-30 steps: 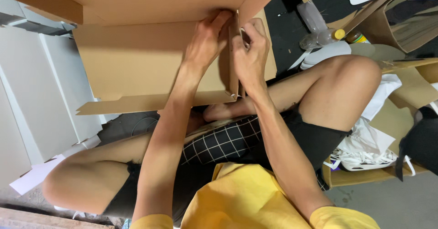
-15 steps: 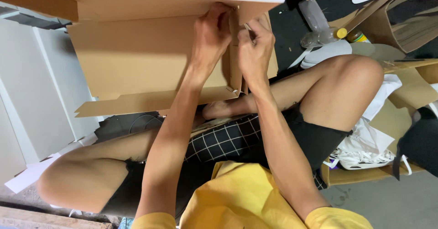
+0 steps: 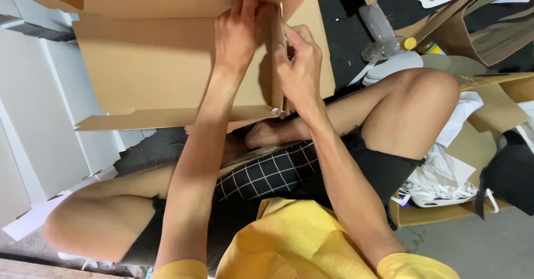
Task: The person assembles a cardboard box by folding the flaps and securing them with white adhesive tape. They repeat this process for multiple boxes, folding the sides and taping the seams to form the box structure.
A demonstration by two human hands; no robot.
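Note:
A large brown cardboard box (image 3: 150, 62) lies open in front of my crossed legs. My left hand (image 3: 239, 31) presses on the box's inner wall near its top right corner, fingers curled over the edge. My right hand (image 3: 300, 67) pinches the upright cardboard flap (image 3: 276, 62) at that same corner, fingers closed around its edge. The two hands sit close together, almost touching. Whether the right hand also holds something small is hidden.
White panels (image 3: 33, 129) stand to the left. On the right lie more cardboard pieces (image 3: 489, 28), a plastic bottle with a yellow cap (image 3: 395, 45), white bags (image 3: 445, 184) and a black item (image 3: 512, 173). Grey floor (image 3: 473, 245) shows at bottom right.
Both hands have stayed at the box's corner. The view has shifted a little, and my right hand's fingers have closed more tightly on the flap edge.

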